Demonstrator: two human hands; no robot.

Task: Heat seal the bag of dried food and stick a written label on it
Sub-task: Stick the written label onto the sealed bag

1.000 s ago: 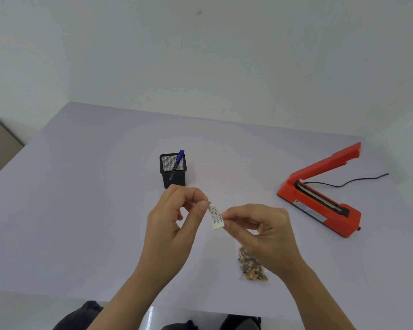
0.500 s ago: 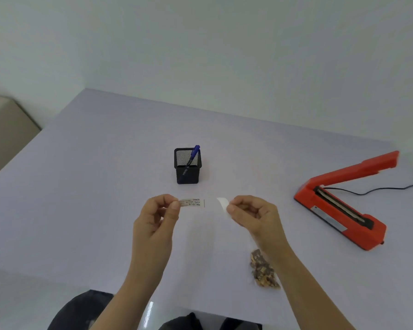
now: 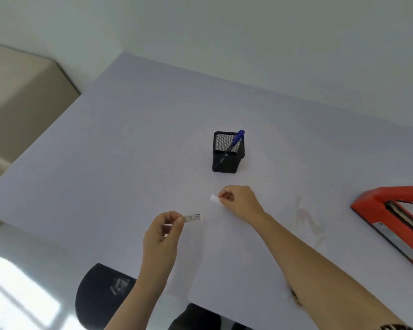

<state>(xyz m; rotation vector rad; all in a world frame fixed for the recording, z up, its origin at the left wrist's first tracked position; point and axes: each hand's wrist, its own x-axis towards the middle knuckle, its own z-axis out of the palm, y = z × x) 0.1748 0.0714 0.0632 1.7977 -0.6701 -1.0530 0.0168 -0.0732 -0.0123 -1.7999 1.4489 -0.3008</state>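
Note:
My left hand (image 3: pixel 163 231) pinches the written label (image 3: pixel 195 217) by its left end, holding it flat above the table's near middle. My right hand (image 3: pixel 239 200) is farther out toward the pen holder, pinching a blank white backing strip (image 3: pixel 215 199). Most of the bag of dried food (image 3: pixel 295 298) is hidden under my right forearm; only a brown sliver shows near the table's front edge. The red heat sealer (image 3: pixel 389 215) lies at the right edge of view with its arm raised.
A black mesh pen holder (image 3: pixel 228 153) with a blue pen (image 3: pixel 235 141) stands just beyond my right hand. The pale lilac table (image 3: pixel 129 151) spreads left of it. A beige cabinet (image 3: pixel 17 91) stands off the table's left side.
The backing strip and the label have come apart. My right hand carried the strip forward toward the pen holder; my left hand kept the label. The view turned left.

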